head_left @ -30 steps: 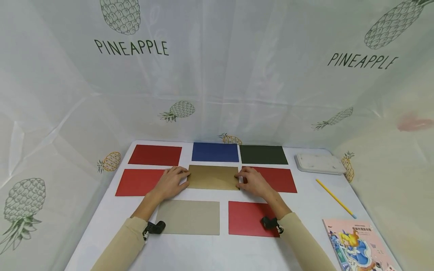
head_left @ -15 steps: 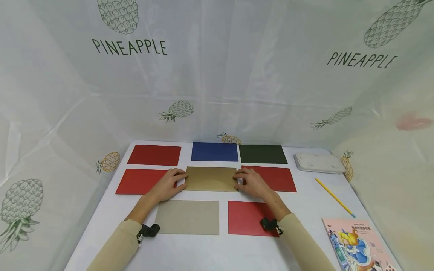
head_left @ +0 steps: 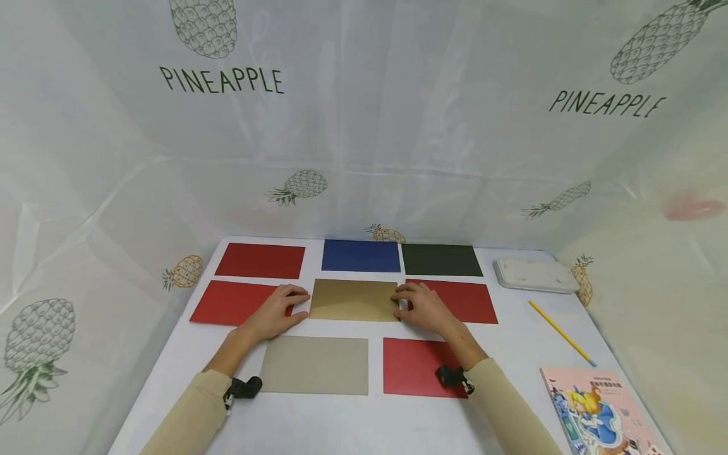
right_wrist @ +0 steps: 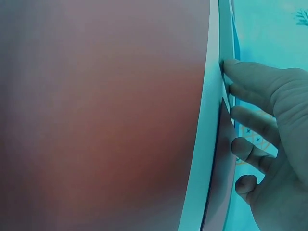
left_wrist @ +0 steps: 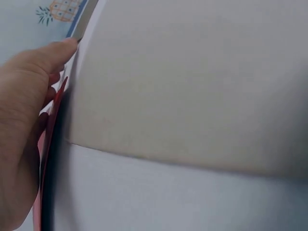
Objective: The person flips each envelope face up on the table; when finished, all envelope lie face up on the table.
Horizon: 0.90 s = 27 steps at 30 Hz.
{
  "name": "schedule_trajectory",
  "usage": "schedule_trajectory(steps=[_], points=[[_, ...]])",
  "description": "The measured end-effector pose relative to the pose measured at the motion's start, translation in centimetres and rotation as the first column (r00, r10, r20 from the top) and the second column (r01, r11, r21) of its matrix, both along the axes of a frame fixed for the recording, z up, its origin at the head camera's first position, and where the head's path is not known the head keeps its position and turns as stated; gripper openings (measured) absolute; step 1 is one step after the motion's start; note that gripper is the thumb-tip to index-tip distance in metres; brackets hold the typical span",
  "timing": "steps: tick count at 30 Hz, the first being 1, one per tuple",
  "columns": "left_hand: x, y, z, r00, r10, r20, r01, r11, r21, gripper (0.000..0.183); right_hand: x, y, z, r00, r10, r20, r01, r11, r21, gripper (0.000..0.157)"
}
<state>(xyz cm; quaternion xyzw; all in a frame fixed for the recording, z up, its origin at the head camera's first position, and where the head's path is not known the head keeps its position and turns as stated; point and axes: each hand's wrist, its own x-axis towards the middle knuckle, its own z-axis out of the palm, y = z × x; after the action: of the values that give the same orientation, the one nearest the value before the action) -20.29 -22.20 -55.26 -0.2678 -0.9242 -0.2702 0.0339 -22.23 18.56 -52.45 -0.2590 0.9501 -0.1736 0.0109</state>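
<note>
Head view is showing the gold card point(head_left: 354, 300) lying flat on the worktop point(head_left: 318, 423), between the left red card point(head_left: 224, 303) and the right red card point(head_left: 469, 303), on the near side of the blue card point(head_left: 361, 256). Neither of the hands is gripping. The left hand point(head_left: 274, 314) is holding relaxed, parted fingers at the card's left edge, though whether they are touching is hard to tell; the right hand point(head_left: 423, 308) is resting loosely bent fingertips against the right edge.

The person is apparently squaring the gold card within its row. Light, equal pressure is probably serving best, since a stronger push from one side is risking a twist. Both hands are reaching over the red cards, so carrying the palms high is likely sparing those from being dragged. The white strip by the blue card is offering a guide for parallel edges.
</note>
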Motion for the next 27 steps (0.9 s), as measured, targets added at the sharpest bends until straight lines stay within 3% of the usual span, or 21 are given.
schedule_trajectory(steps=[4,9,15,21,27], points=[[-0.1,0.3,0.7,1.000,-0.010,-0.029,0.009,1.000,-0.008,0.049,0.0,0.0,0.1,1.000,0.000,-0.003,0.000,1.000,-0.004,0.037],[-0.4,0.8,1.0,0.994,-0.031,-0.109,0.021,0.995,-0.095,0.046,0.1,0.0,0.2,1.000,0.009,0.000,-0.009,1.000,-0.014,0.037],[-0.2,1.1,1.3,0.989,-0.010,-0.149,-0.011,0.991,-0.137,0.045,0.5,-0.1,0.6,1.000,0.012,-0.011,-0.013,0.999,-0.047,0.035],[0.8,0.4,1.8,0.994,0.039,-0.104,-0.050,0.993,-0.108,0.047,1.7,-0.6,1.5,0.997,0.079,0.009,-0.077,0.993,-0.091,0.035],[2.9,-0.7,2.9,0.997,0.071,-0.043,-0.074,0.995,-0.068,0.043,3.9,-2.1,2.2,0.979,0.200,0.034,-0.194,0.972,-0.135,0.030]])
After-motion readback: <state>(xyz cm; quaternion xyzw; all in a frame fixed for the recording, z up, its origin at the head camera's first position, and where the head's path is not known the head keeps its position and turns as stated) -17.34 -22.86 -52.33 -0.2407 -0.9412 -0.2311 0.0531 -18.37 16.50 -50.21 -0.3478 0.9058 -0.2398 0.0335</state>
